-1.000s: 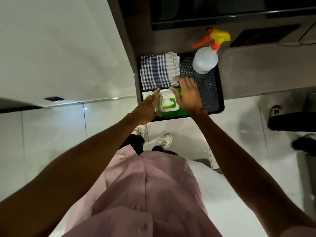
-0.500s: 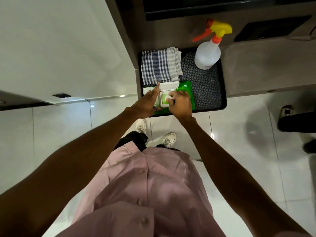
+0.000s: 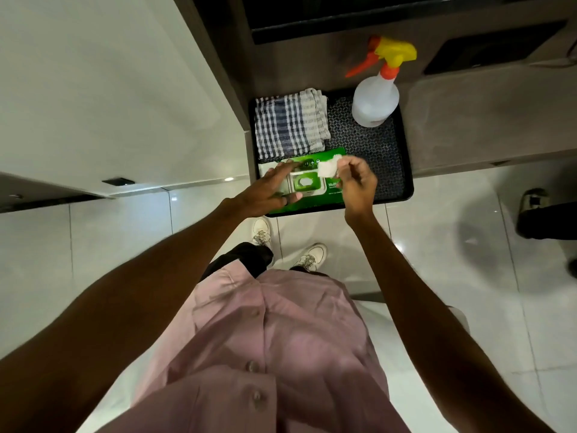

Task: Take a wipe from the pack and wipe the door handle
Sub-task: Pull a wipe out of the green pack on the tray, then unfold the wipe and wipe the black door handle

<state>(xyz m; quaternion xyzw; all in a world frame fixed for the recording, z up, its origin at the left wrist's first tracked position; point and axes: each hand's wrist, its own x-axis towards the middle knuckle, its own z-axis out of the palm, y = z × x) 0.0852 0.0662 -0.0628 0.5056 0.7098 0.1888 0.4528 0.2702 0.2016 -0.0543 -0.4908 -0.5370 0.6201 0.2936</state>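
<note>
A green pack of wipes (image 3: pixel 331 190) lies flat at the front of a black tray (image 3: pixel 406 170), its lid flipped up and a white wipe showing in the oval opening (image 3: pixel 304 182). My left hand (image 3: pixel 271 187) rests flat on the pack's left side, fingers spread, pressing it down. My right hand (image 3: pixel 356 179) is raised just above the pack's right part and pinches a small white wipe (image 3: pixel 327 168) between thumb and fingers. No door handle can be made out in this view.
On the tray's back half lie a folded blue-and-white checked cloth (image 3: pixel 290 123) and a clear spray bottle (image 3: pixel 376 101) with a yellow and orange trigger. A white door or panel (image 3: pixel 109 89) rises at the left. Another person's shoe (image 3: pixel 534 198) stands on the tiles at the right.
My right hand lifted off the pack's opening up and to the right, pulling a white wipe out with it. My left hand slid further onto the pack and holds it flat.
</note>
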